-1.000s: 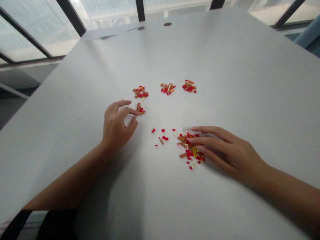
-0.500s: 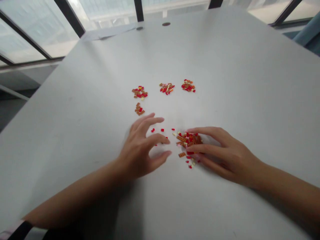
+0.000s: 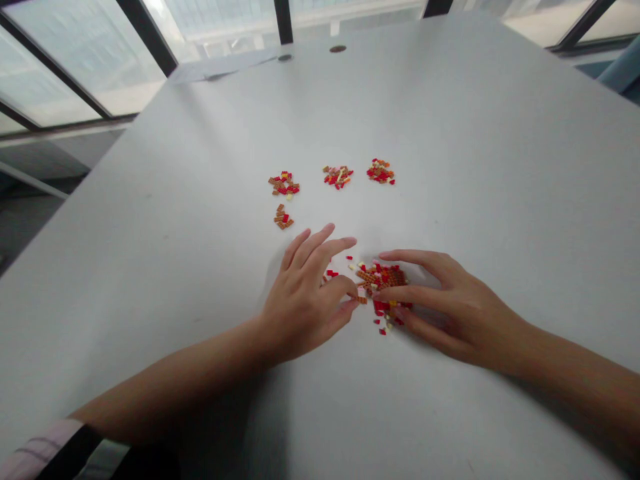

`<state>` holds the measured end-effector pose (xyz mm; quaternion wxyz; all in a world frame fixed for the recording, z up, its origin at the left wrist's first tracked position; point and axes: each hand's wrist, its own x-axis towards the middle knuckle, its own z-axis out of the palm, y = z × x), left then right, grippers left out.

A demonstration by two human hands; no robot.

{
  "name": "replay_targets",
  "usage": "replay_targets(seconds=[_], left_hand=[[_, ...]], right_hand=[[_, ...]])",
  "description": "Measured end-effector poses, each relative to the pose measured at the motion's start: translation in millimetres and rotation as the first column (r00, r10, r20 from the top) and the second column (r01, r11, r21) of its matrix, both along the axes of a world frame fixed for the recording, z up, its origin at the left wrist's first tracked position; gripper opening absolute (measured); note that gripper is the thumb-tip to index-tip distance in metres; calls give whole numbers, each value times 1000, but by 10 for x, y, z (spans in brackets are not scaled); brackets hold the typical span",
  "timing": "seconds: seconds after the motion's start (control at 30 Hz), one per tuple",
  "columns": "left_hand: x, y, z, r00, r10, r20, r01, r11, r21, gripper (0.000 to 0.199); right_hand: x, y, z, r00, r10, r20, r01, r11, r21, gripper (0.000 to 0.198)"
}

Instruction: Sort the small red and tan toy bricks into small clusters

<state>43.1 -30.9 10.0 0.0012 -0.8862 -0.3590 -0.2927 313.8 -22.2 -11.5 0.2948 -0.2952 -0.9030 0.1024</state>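
A loose pile of small building bricks (image 3: 384, 277), mostly brown and red with a few pale yellow ones, lies on the white table (image 3: 430, 413). My left hand (image 3: 313, 293) pinches a small brown brick (image 3: 362, 301) between thumb and index finger at the pile's left edge, its other fingers raised and stretched. Several red bricks (image 3: 332, 273) lie partly hidden behind that hand. From the right, my right hand (image 3: 445, 303) rests over the pile with fingers spread, fingertips among the bricks, covering part of them.
Farther back sit three small heaps of mixed bricks: a left heap (image 3: 284, 184), a middle heap (image 3: 338, 177) and a right heap (image 3: 381, 171). A smaller brown cluster (image 3: 283, 217) lies just in front of the left heap. Windows (image 3: 225, 27) stand behind the table.
My left hand has moved right to the pile, and its thumb and index finger have closed on a brown brick. My right hand stays spread over the pile.
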Motion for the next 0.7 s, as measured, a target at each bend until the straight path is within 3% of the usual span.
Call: replay_targets(seconds=[0.27, 0.5, 0.7], left_hand=[[-420, 336, 199, 979, 201, 36, -202, 979, 18, 4], [-838, 654, 38, 910, 414, -10, -414, 910, 11, 4], [-974, 739, -115, 886, 463, -20, -462, 886, 26, 4]], right_hand=[[26, 0, 1, 1000, 24, 17, -23, 1000, -16, 32], [8, -7, 17, 1000, 15, 7, -15, 1000, -16, 31], [4, 5, 34, 1000, 21, 8, -21, 1000, -9, 29]])
